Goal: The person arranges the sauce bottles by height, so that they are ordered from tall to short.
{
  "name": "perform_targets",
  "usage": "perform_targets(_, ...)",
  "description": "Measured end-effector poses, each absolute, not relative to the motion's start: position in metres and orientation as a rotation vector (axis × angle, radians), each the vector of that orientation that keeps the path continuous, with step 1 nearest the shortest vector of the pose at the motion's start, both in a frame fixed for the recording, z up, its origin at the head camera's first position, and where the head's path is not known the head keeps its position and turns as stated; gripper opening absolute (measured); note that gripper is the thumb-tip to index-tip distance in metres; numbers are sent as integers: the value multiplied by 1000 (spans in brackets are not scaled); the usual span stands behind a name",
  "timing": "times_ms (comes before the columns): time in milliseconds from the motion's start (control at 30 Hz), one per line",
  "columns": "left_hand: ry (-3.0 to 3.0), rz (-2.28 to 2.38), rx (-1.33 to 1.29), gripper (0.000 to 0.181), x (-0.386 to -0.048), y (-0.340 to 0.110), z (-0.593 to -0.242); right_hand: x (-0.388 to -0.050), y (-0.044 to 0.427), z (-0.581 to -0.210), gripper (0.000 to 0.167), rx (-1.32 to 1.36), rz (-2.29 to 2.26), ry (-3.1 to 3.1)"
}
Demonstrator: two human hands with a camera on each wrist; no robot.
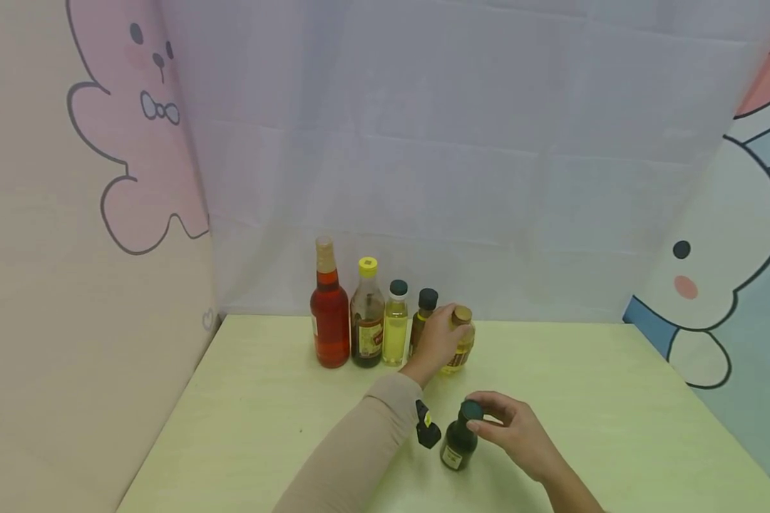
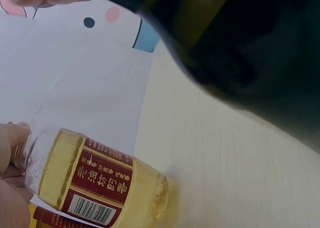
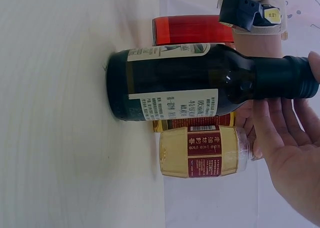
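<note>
My left hand (image 1: pixel 438 340) grips the neck of a small oil bottle (image 1: pixel 464 349) with a gold cap, at the right end of a row of bottles. In the left wrist view this oil bottle (image 2: pixel 97 183) shows pale yellow oil and a dark red label. Nearer the front, my right hand (image 1: pixel 520 436) pinches a dark green bottle (image 1: pixel 460 443) at its capped neck, thumb and fingers on either side. Cream labels mark the dark bottle (image 3: pixel 170 83) in the right wrist view. Whether its base touches the table cannot be told.
Left of the oil bottle stand a tall red bottle (image 1: pixel 330 320), a yellow-capped brown sauce bottle (image 1: pixel 367 328), a green-capped pale yellow bottle (image 1: pixel 395 331) and a dark-capped bottle (image 1: pixel 427 299), partly behind my left hand. A white curtain (image 1: pixel 385 157) hangs behind the pale table (image 1: pixel 584 399).
</note>
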State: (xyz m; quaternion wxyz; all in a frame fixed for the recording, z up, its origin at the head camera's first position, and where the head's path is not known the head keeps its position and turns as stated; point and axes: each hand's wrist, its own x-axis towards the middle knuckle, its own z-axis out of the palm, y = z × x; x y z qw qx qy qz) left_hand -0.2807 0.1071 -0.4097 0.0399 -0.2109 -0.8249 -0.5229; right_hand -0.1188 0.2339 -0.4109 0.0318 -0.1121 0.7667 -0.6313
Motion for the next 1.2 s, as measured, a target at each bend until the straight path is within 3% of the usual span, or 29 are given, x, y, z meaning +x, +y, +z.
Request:
perform_targets(733, -2674, -1516, -556, 30, -281, 112, -407, -113, 227, -414, 37, -291, -1927, 2476)
perform_targets(1200, -2661, -1477, -564, 34, -285, 115, -407, -116, 229, -412, 47, -264, -1907, 2413)
